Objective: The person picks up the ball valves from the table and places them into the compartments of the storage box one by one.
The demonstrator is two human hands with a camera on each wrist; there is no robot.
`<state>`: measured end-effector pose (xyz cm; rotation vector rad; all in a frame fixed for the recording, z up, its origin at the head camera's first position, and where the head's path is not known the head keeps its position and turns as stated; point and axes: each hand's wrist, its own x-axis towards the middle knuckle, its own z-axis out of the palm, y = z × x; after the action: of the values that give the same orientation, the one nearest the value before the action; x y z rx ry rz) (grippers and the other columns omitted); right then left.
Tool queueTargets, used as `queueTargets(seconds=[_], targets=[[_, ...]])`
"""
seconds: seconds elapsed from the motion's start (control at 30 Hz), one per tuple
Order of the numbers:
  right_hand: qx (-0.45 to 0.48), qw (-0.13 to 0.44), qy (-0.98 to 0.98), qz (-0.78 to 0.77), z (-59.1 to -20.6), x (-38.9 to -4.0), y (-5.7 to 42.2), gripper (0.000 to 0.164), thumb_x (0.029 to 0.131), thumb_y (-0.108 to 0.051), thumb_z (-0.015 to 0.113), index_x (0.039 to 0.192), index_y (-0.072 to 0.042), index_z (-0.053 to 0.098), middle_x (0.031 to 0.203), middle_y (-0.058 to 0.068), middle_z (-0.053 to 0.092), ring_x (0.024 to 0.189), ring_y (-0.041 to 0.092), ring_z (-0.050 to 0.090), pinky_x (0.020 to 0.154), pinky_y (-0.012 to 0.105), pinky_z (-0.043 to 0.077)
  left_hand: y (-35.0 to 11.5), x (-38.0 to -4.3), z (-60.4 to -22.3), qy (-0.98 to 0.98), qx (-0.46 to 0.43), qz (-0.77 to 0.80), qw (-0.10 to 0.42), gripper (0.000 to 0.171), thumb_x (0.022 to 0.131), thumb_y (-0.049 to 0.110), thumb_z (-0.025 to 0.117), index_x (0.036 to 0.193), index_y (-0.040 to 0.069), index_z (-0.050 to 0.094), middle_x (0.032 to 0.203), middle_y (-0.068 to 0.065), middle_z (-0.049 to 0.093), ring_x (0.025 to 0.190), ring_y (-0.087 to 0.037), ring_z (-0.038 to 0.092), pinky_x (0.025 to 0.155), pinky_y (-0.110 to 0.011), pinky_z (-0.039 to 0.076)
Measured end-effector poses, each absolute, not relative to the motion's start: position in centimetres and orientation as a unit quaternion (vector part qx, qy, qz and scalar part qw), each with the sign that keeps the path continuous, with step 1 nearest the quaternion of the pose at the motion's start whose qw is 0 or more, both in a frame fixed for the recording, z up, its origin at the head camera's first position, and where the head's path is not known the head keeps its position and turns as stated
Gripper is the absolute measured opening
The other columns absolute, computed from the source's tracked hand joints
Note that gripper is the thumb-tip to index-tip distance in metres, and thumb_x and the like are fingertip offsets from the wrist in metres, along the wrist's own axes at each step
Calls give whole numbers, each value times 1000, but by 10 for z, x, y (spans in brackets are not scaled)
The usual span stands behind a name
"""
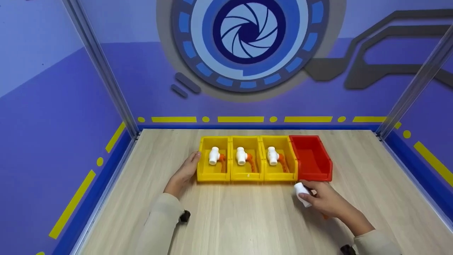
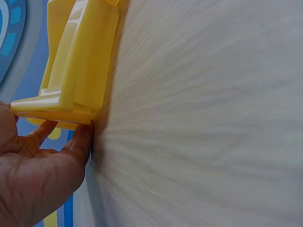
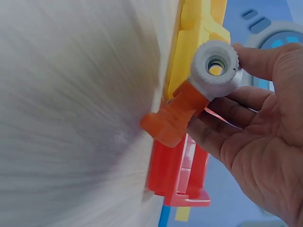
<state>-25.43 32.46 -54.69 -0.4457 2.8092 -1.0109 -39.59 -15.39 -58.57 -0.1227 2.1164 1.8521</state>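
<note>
My right hand [image 1: 327, 200] pinches a white ball valve [image 3: 217, 71] with an orange handle [image 3: 175, 118], just in front of the red bin [image 1: 311, 159]. In the right wrist view, the valve's round opening faces the camera and its handle slants down to the left. My left hand [image 1: 184, 173] touches the outer left side of the leftmost yellow bin [image 1: 213, 176] with its fingertips. Similar white valves lie one each in that bin, the middle yellow bin [image 1: 246, 176] and the right yellow bin [image 1: 280, 176], their orange handles to the right. Nothing lies in the red bin.
The bins stand side by side in a row toward the back of a wood-grain table [image 1: 244, 219]. Blue printed panels [image 1: 134, 78] and metal frame posts [image 1: 102, 67] enclose the table at the back and both sides.
</note>
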Motion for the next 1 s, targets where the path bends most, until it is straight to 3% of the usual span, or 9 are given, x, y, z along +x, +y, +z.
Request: queueTargets(seconds=[0.27, 0.57, 0.7, 0.83, 1.0], targets=[[-78, 53, 933, -347, -541, -258, 326, 67, 101, -36, 74, 154, -1, 55, 148, 21, 65, 108, 24, 68, 89, 34, 65, -157, -394, -582, 739, -41, 652, 162, 59, 116, 49, 34, 166, 18, 33, 169, -9, 39, 152, -27, 38, 136, -53, 20], [-59, -46, 935, -346, -538, -254, 333, 68, 102, -33, 73, 154, 5, 51, 144, 27, 66, 100, 26, 66, 82, 14, 56, -156, -394, -582, 733, -34, 659, 166, 59, 116, 49, 35, 166, 18, 33, 171, -9, 37, 154, -27, 36, 136, -53, 19], [-61, -77, 933, -347, -538, -257, 335, 67, 102, -30, 73, 153, 8, 50, 148, 31, 62, 109, 34, 68, 90, 30, 64, -155, -393, -581, 728, -22, 666, 159, 55, 117, 43, 35, 163, 13, 35, 167, -12, 41, 152, -29, 40, 134, -52, 25], [-49, -100, 932, -345, -537, -262, 335, 65, 103, -26, 73, 154, 7, 50, 151, 30, 60, 121, 41, 68, 102, 54, 59, -154, -392, -579, 733, -16, 662, 155, 54, 118, 40, 35, 163, 11, 34, 168, -14, 40, 154, -31, 40, 133, -53, 27], [-42, -146, 925, -349, -538, -273, 333, 62, 102, -22, 74, 151, 8, 53, 147, 32, 63, 121, 44, 68, 105, 60, 54, -152, -393, -576, 737, -32, 658, 154, 54, 117, 41, 35, 164, 15, 34, 170, -11, 37, 158, -30, 35, 135, -54, 22]])
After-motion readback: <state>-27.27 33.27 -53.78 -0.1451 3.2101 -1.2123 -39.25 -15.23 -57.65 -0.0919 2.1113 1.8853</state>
